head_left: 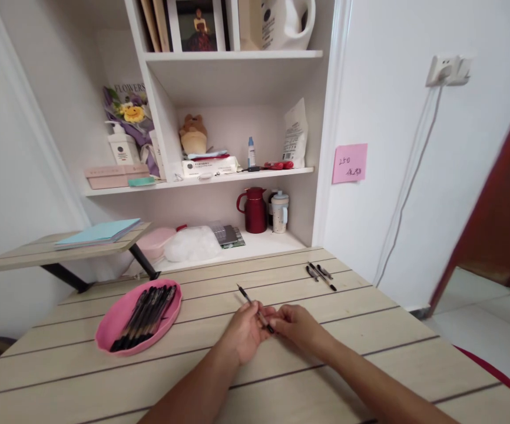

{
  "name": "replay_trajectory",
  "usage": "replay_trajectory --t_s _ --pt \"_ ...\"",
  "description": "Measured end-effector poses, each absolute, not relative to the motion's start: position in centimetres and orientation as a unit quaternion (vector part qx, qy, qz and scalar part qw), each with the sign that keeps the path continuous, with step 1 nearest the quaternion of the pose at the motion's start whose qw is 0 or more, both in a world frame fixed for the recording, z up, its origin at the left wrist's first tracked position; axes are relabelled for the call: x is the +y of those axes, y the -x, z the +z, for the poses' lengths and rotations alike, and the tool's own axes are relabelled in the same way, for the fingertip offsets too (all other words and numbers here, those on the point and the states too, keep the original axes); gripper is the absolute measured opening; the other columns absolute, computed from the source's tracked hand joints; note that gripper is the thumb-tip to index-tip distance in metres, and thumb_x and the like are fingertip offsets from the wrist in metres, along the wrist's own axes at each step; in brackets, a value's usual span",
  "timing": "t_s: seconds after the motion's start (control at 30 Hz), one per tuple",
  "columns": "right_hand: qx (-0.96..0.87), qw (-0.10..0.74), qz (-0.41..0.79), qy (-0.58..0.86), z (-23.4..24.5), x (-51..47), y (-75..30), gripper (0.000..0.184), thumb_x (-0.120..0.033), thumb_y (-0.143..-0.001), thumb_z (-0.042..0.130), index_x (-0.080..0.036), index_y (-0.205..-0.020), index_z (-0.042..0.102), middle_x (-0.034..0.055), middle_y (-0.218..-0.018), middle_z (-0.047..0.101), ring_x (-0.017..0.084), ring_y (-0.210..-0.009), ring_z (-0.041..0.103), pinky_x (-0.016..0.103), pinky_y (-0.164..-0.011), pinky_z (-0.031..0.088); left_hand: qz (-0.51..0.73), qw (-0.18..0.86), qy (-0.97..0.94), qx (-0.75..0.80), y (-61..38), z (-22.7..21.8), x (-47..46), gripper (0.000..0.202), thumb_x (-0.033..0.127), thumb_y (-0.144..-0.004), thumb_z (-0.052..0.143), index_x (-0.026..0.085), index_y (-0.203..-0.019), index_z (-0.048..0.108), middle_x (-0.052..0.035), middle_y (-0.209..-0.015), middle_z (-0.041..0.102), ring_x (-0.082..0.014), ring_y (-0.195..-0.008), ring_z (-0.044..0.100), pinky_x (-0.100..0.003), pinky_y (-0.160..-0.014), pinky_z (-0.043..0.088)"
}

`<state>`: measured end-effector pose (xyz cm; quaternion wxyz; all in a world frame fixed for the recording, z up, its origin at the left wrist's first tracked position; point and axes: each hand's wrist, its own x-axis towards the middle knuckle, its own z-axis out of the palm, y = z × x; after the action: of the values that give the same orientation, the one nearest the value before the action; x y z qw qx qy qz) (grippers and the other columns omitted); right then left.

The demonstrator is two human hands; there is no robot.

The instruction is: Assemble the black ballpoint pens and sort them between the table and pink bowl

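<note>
My left hand [247, 333] is closed around a slim gel pen [247, 295], which slants up and to the left over the table. The pen's bare writing point faces away from me, and its black rear end shows between my hands. My right hand [300, 330] is closed, thumb and fingers pinching at that rear end. On the far right of the tabletop lie an uncapped pen [326, 278] and small black pen caps [312, 272] beside it. A pink tray [105, 321] on the left holds several dark pens [146, 315] laid side by side.
Behind the tray, a small raised stand [25, 252] bears light blue paper [98, 233]. The slatted wooden table [202, 377] meets a white shelf unit at its back. A red jug [255, 211] and a cup [280, 212] stand on the lowest shelf.
</note>
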<state>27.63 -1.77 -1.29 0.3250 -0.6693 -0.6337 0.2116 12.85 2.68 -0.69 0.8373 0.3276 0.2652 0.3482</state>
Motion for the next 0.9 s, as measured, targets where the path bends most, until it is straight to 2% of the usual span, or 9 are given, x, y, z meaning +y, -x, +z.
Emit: replay_trajectory --t_s 0.07,0.1,0.2,0.27,0.43,0.63,0.77,0.9 --pt "-0.614 0.265 0.104 0.736 -0.5 -1.2 -30.3 0.027 -0.035 -0.081 0.041 -0.017 -0.069 0.057 0.0043 -0.068 0.064 0.015 -0.067 0.058 0.022 -0.057 0.038 0.346 0.855 -0.295 0.249 -12.3 -0.8 2.7 0.018 0.030 -0.074 0.058 0.018 -0.074 0.045 -0.0026 -0.072 0.060 -0.0172 -0.072 0.059 -0.034 -0.069 0.044" --pt "-0.576 0.222 0.032 0.786 -0.1 -0.8 -31.9 0.025 -0.035 -0.082 0.041 -0.017 -0.075 0.058 0.0057 -0.077 0.064 0.016 -0.073 0.059 0.023 -0.061 0.039 0.344 0.861 -0.282 0.246 -12.1 -0.7 2.7 0.016 0.029 -0.075 0.057 0.018 -0.073 0.045 -0.0012 -0.069 0.058 -0.0163 -0.070 0.059 -0.033 -0.069 0.043" --pt "-0.513 0.185 -0.019 0.838 0.5 0.8 -36.2 0.025 -0.027 -0.083 0.039 -0.013 -0.096 0.055 0.0163 -0.099 0.059 0.022 -0.084 0.058 0.029 -0.066 0.040 0.344 0.868 -0.259 0.248 -11.7 -0.5 2.5 0.014 0.029 -0.077 0.055 0.018 -0.074 0.046 0.0018 -0.062 0.053 -0.0119 -0.060 0.055 -0.028 -0.064 0.043" --pt "-0.498 0.165 -0.026 0.851 0.2 1.9 -37.6 0.026 -0.024 -0.084 0.038 -0.011 -0.100 0.054 0.0186 -0.101 0.057 0.023 -0.084 0.059 0.031 -0.066 0.041 0.343 0.868 -0.258 0.252 -11.7 -0.5 2.5 0.015 0.030 -0.077 0.054 0.018 -0.074 0.046 0.0026 -0.061 0.051 -0.0104 -0.056 0.052 -0.027 -0.061 0.043" --pt "-0.501 0.123 -0.031 0.856 -1.0 4.0 -37.9 0.024 -0.013 -0.082 0.038 -0.010 -0.097 0.057 0.0195 -0.097 0.058 0.022 -0.081 0.061 0.030 -0.066 0.043 0.337 0.868 -0.273 0.244 -11.7 -0.4 2.5 0.015 0.034 -0.078 0.052 0.020 -0.077 0.046 0.0041 -0.061 0.049 -0.0094 -0.051 0.049 -0.030 -0.059 0.045" --pt "-0.507 0.108 -0.036 0.855 -1.4 4.6 -38.0 0.031 -0.006 -0.081 0.032 -0.010 -0.099 0.057 0.0196 -0.099 0.057 0.022 -0.083 0.061 0.031 -0.068 0.043 0.327 0.862 -0.319 0.222 -11.6 -0.3 2.4 0.021 0.041 -0.077 0.051 0.021 -0.080 0.044 0.0022 -0.067 0.053 -0.0143 -0.060 0.056 -0.033 -0.058 0.046" --pt "-0.517 0.109 -0.034 0.849 -1.3 4.1 -38.0 0.033 -0.007 -0.083 0.029 -0.010 -0.100 0.057 0.0198 -0.100 0.058 0.023 -0.083 0.061 0.032 -0.069 0.042 0.323 0.849 -0.368 0.199 -11.9 -0.7 2.2 0.025 0.045 -0.077 0.049 0.022 -0.083 0.044 0.0018 -0.067 0.054 -0.0130 -0.053 0.055 -0.027 -0.048 0.044" --pt "-0.531 0.119 -0.029 0.839 -1.1 3.2 -37.2 0.033 -0.008 -0.083 0.028 -0.011 -0.097 0.057 0.0189 -0.099 0.058 0.023 -0.083 0.061 0.034 -0.070 0.041 0.320 0.822 -0.426 0.202 -12.1 -1.0 1.8 0.028 0.049 -0.078 0.045 0.021 -0.084 0.043 0.0037 -0.059 0.051 -0.0096 -0.041 0.048 -0.019 -0.036 0.034"
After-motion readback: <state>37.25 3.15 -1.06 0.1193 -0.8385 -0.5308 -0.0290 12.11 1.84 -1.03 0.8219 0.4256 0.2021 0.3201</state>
